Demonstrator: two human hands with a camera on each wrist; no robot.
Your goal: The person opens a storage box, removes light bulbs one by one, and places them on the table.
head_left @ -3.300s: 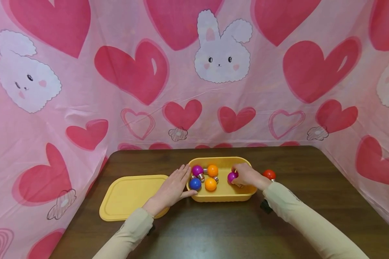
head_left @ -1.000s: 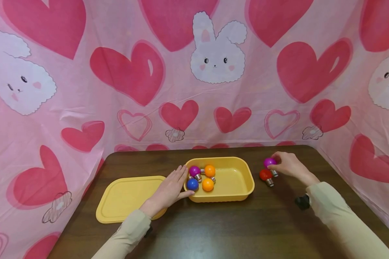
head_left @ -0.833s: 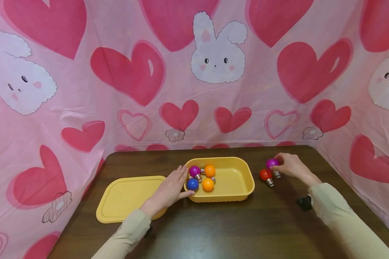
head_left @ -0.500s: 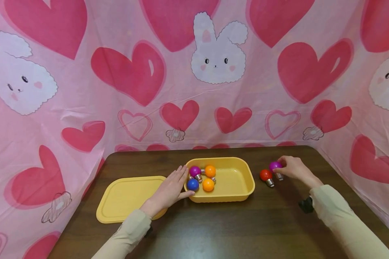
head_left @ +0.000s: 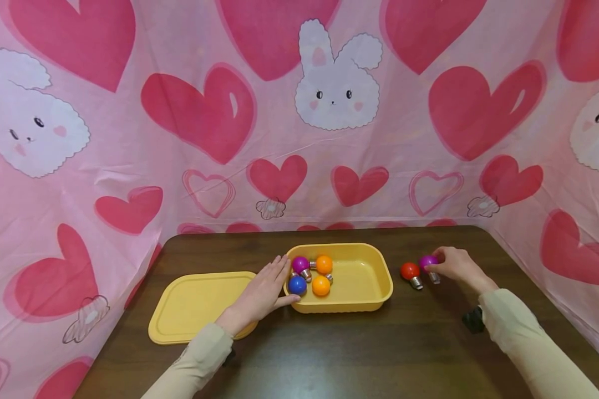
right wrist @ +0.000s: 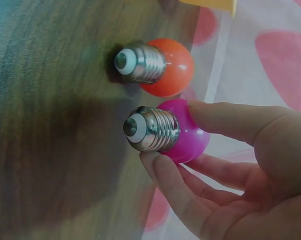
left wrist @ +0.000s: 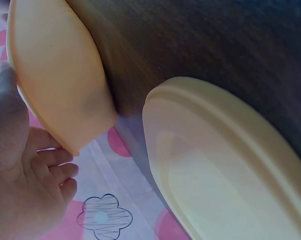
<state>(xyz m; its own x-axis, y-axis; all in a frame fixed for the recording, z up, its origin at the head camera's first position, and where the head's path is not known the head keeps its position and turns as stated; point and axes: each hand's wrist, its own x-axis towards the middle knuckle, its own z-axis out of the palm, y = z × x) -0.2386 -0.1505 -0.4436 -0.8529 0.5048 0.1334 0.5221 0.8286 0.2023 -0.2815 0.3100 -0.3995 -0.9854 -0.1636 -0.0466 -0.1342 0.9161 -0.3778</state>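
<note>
My right hand (head_left: 458, 267) pinches a purple light bulb (head_left: 427, 262) between thumb and fingers, low over the table to the right of the box. In the right wrist view the held bulb's metal screw base (right wrist: 153, 129) points away from the palm. Beside it lies a red light bulb (head_left: 409, 271), base toward the front. Straight fingers of my left hand (head_left: 260, 292) rest against the left end of a yellow box (head_left: 361, 305). Inside that end sit another purple bulb (head_left: 300, 264), a blue bulb (head_left: 297, 285) and two orange bulbs (head_left: 324, 264).
A yellow lid (head_left: 192, 307) lies flat to the left of the box, partly under the left forearm. The brown wooden table (head_left: 329, 354) backs onto a pink cloth (head_left: 279, 133) with hearts and rabbits.
My right hand has carried the purple bulb out of the box's right side to the table, then shifted it rightward and nearer, beside the red bulb. My left hand stays at the box.
</note>
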